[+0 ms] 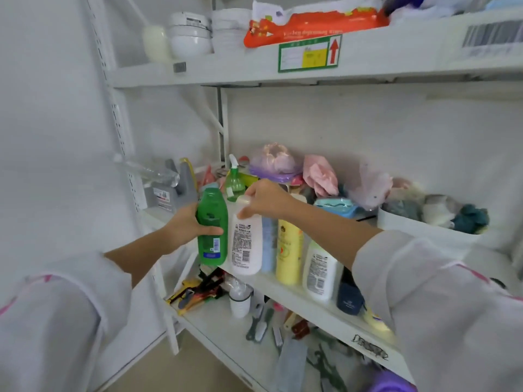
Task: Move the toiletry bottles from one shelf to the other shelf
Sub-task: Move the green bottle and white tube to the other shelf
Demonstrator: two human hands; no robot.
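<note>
Gripping a green bottle (212, 226) round its middle, the left hand (186, 227) has fingers wrapped across the front label & thumb behind; bottle is upright, its base at the front lip of the middle shelf (283, 287), can't tell if resting on it or lifted just off. Right hand (264, 200) is closed in a pinch on the cap of a white bottle (246, 241), which stands upright right beside the green one, touching or nearly so. Just under the right forearm, to the right of the white bottle, a row of bottles stands along the shelf edge: a pale blue bottle (268, 244), then a yellow bottle (288, 250), then a shorter white lotion bottle (319, 273) w/ printed label, then a dark navy bottle (349, 295) partly hidden by the right sleeve (441, 306). Behind the hands, further back on the same shelf: a green spray bottle (235, 179), a grey jug (172, 188), pink & lilac bags, a blue soap dish (336, 206), and a white tub (424, 230) of cloths over to the right. Below both hands, the lower shelf (215, 329) holds brushes, clips & a small white cup (240, 302). Above the hands, the top shelf (254, 72) carries white bowls (191, 38) & an orange wipes pack (311, 26). Both sleeves white, pushed up the forearms.
</note>
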